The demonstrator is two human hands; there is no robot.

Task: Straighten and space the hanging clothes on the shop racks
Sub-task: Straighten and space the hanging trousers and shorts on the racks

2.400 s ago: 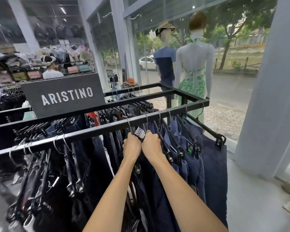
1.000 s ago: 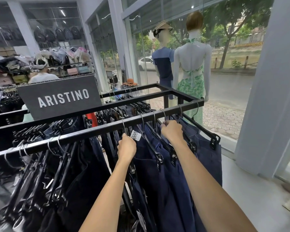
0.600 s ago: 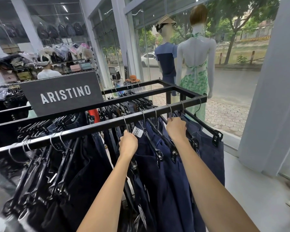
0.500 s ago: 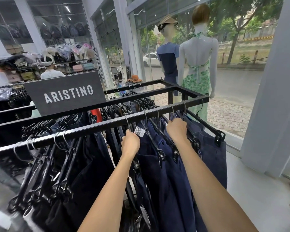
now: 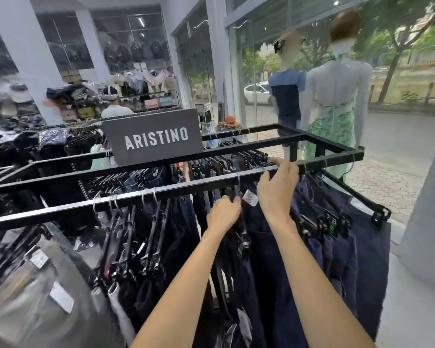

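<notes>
Because the navy trousers hung by their waistbands from clip hangers, they would probably handle as soft, fairly heavy cloth that sways and drags. The sensible hold was therefore the stiff hanger neck just under the hook rather than the fabric, and the metal hooks should slide readily along the black rail. The trousers hung packed close, directly below both hands and out to the right of them, with a darker bunch of garments off to the left of the left hand. The left hand gripped the neck of one hanger, fingers curled round it, just beside a paper tag. The right hand sat just above and to the right of it, open, its fingers spread and laid against the rail. Half a second earlier the right hand had been lower, closed on a hanger beneath the rail. It had since let go and risen, while the left hand had kept its hanger. Beyond the hands stood a brand sign, and past the right hand two mannequins at the window.
</notes>
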